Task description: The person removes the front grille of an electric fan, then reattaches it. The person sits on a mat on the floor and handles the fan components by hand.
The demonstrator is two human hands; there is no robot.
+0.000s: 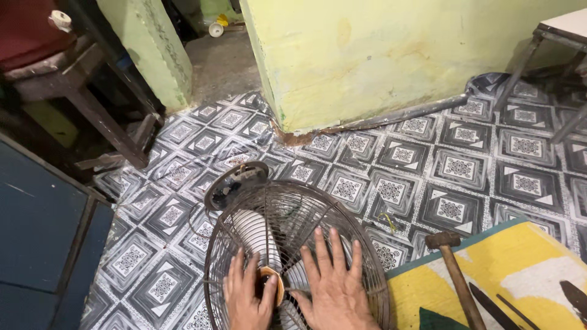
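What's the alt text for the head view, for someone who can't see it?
Both bare hands, the left hand and the right hand, lie flat with fingers spread on the rusty wire fan guard of a fan lying on a patterned black-and-white floor. To the right a hammer rests on a yellow mat, and a pale green wall stands behind.

Bare hands, left [246, 293] and right [333, 287], lie on a wire fan guard [293, 244] of dull, rusty brown metal, with smooth pale plastic blades [257, 229] showing through it. The floor [428, 165] is glossy patterned vinyl sheet, and near right lies a hammer [455, 269] with a rusty metal head and worn wooden handle on a matt yellow mat [520, 269]. Far off, the wall [379, 55] is rough, stained, matt yellow-green plaster.
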